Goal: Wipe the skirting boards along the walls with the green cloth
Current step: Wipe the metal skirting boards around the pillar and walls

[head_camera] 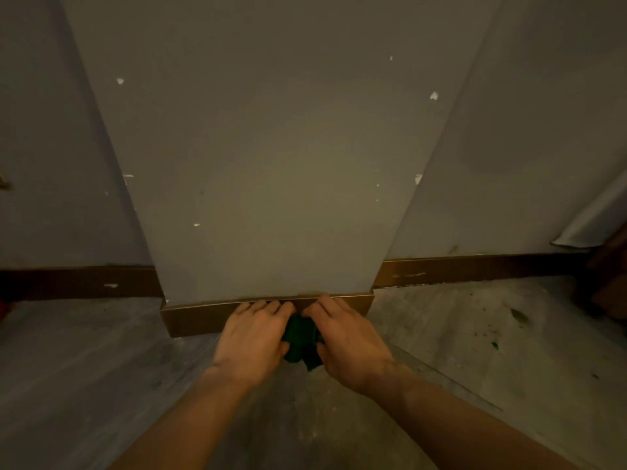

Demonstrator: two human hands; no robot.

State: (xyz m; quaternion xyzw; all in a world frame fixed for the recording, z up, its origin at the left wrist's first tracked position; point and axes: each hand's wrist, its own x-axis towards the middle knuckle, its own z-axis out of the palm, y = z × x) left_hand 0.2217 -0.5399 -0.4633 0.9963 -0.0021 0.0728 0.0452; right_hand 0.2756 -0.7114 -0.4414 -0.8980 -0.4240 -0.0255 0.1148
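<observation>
Both hands (302,337) apparently bunching green cloth (301,339) against skirting board (196,317)

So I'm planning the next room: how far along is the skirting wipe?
Done: nothing visibly finished. In hand: left hand and right hand press the green cloth against the pillar's skirting board. Left: the left wall board and right wall board still show pale marks.

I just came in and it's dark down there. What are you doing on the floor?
A person is cleaning the brown skirting board at the foot of a wall pillar that juts out. Both hands, the left hand and the right hand, hold a bunched green cloth between them, pressed against the board. The floor nearby looks dusty and speckled.
</observation>
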